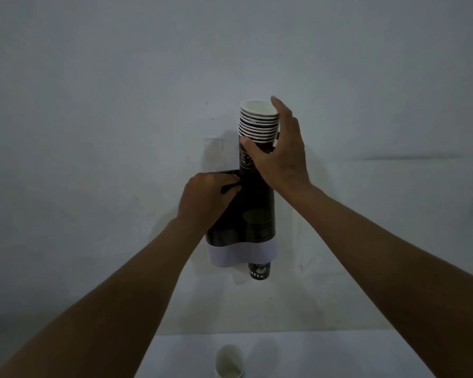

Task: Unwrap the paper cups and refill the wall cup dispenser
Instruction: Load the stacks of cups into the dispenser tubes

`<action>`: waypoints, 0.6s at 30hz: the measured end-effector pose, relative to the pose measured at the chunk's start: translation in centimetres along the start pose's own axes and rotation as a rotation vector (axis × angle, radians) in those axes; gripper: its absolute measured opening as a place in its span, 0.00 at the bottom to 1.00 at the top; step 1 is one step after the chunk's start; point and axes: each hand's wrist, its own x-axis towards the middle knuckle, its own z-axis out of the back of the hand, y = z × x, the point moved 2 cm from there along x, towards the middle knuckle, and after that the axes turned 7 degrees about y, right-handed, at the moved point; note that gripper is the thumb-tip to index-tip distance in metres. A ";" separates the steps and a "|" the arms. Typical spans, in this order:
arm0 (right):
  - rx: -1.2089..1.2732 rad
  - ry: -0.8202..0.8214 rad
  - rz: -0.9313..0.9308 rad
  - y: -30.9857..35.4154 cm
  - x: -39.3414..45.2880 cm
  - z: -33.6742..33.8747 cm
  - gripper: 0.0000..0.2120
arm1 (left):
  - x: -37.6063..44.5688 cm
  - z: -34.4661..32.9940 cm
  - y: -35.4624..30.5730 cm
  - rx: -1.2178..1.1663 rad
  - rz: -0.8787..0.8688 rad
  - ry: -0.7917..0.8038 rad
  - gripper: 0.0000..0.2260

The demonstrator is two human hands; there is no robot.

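Below, white cups [229,362]; right hand [280,156] grips the cup stack [259,124], left hand [206,199] grips the dispenser [246,214].

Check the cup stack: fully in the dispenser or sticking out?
Sticking out: the cup stack rises above the dispenser, right hand on it.

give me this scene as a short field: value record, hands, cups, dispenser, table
right hand: right hand grips the cup stack at the dispenser top
left hand: left hand rests on the wall dispenser, left side
stack: rims up, standing out above the dispenser
outlet: one cup pokes out below
table: white cups near the bottom edge
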 end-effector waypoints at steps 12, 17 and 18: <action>-0.126 0.281 -0.098 -3.8 -2.2 -1.9 0.35 | -0.6 -0.3 0.2 -0.026 -0.077 -0.085 0.10; -0.121 0.293 -0.145 -3.9 -2.4 -2.0 0.32 | -0.7 -0.6 0.4 -0.041 -0.055 -0.084 0.10; -0.125 0.294 -0.154 -4.0 -2.5 -2.1 0.30 | -0.8 -0.6 0.4 -0.047 -0.051 -0.091 0.10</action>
